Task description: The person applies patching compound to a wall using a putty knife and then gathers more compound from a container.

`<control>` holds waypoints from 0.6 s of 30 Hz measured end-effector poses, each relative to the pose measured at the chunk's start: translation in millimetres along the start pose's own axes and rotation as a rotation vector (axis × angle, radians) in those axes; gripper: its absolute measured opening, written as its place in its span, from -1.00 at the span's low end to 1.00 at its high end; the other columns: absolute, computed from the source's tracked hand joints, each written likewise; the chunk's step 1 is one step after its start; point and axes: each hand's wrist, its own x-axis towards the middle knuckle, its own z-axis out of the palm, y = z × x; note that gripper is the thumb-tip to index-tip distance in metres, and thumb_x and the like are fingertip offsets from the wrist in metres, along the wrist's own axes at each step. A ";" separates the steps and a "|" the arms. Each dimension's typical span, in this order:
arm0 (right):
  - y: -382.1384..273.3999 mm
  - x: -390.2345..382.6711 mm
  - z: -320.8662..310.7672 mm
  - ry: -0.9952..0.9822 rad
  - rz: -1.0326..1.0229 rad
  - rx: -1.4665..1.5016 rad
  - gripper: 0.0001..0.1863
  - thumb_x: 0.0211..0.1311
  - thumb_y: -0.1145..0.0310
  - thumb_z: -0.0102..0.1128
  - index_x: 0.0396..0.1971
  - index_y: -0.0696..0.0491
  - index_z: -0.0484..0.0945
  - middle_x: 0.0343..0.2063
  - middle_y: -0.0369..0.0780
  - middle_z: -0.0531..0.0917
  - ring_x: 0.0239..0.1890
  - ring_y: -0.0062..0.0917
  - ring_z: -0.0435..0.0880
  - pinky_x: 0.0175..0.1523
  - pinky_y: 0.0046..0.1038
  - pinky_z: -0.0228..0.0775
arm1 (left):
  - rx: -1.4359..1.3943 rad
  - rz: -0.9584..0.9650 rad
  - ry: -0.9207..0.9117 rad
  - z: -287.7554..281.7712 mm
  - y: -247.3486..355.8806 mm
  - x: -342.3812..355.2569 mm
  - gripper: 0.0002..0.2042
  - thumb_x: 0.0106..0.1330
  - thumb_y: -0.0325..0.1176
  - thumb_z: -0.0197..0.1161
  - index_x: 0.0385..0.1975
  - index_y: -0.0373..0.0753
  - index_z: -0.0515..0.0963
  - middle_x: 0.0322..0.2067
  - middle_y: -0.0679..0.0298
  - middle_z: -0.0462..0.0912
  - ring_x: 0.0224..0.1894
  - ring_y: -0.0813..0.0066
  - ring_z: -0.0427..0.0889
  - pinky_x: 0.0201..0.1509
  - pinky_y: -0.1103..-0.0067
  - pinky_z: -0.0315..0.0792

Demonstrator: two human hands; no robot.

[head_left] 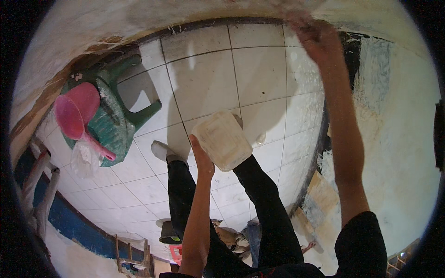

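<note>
My left hand (203, 160) grips the near left edge of an off-white, rounded rectangular plastic container (222, 139), held out above the floor in front of my legs. Whitish smears cover the container; whether I see its inside or a flat outer face, I cannot tell. My right arm reaches far forward and up, and my right hand (317, 39) is at the wall (366, 16) at the top right. Motion smears its fingers, so anything in them cannot be made out.
To the left, a green plastic stool (111, 116) bears a pink dipper (76, 111), with a clear plastic bag (85, 160) beside it. White floor tiles (199, 69) stretch ahead. Patchy boards (320, 197) line the right wall. Behind my legs lie a dark bucket (169, 231) and assorted clutter.
</note>
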 end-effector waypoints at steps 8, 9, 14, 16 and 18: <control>96.4 125.0 -119.7 0.111 -0.381 -1.044 -0.73 0.32 0.42 0.01 0.00 0.10 0.38 -0.11 -0.04 0.51 -0.15 -0.17 0.58 -0.09 -0.30 0.48 | 0.010 -0.023 -0.083 28.7 -11.7 7.3 -0.26 0.36 0.30 -0.26 0.29 -0.23 0.16 0.22 0.11 0.34 0.26 0.22 0.33 0.34 0.32 0.23; 92.2 131.7 -120.5 0.070 -0.539 -1.395 -0.76 0.30 0.41 0.06 -0.05 0.04 0.43 -0.21 -0.08 0.59 -0.27 -0.18 0.65 -0.22 -0.37 0.53 | 0.010 -0.024 -0.082 27.2 -12.4 8.3 -0.26 0.36 0.30 -0.26 0.29 -0.23 0.16 0.22 0.11 0.34 0.26 0.22 0.33 0.34 0.32 0.23; 40.0 54.7 57.8 0.234 0.108 0.112 -0.74 0.33 0.51 -0.17 -0.25 0.47 0.37 -0.26 0.10 0.54 -0.11 -0.18 0.54 0.16 -0.06 0.46 | 0.050 0.007 0.014 -8.4 1.0 -7.2 -0.24 0.34 0.33 -0.25 0.30 -0.22 0.14 0.25 0.12 0.30 0.28 0.23 0.30 0.35 0.31 0.21; 29.8 10.3 69.1 0.211 0.066 -0.016 -0.72 0.31 0.39 -0.05 -0.14 0.32 0.40 -0.20 0.06 0.56 -0.12 -0.17 0.59 0.05 -0.17 0.50 | 0.040 0.006 -0.023 -3.9 1.4 -7.0 -0.23 0.34 0.33 -0.25 0.30 -0.21 0.14 0.24 0.13 0.30 0.28 0.23 0.31 0.35 0.31 0.21; 32.3 -15.8 75.8 0.180 0.035 -0.127 -0.65 0.29 0.26 0.07 -0.03 0.17 0.42 -0.14 0.01 0.59 -0.13 -0.16 0.64 -0.06 -0.27 0.54 | 0.037 0.018 -0.044 -3.8 3.6 -5.2 -0.23 0.33 0.33 -0.25 0.30 -0.21 0.14 0.24 0.13 0.30 0.27 0.24 0.31 0.35 0.31 0.21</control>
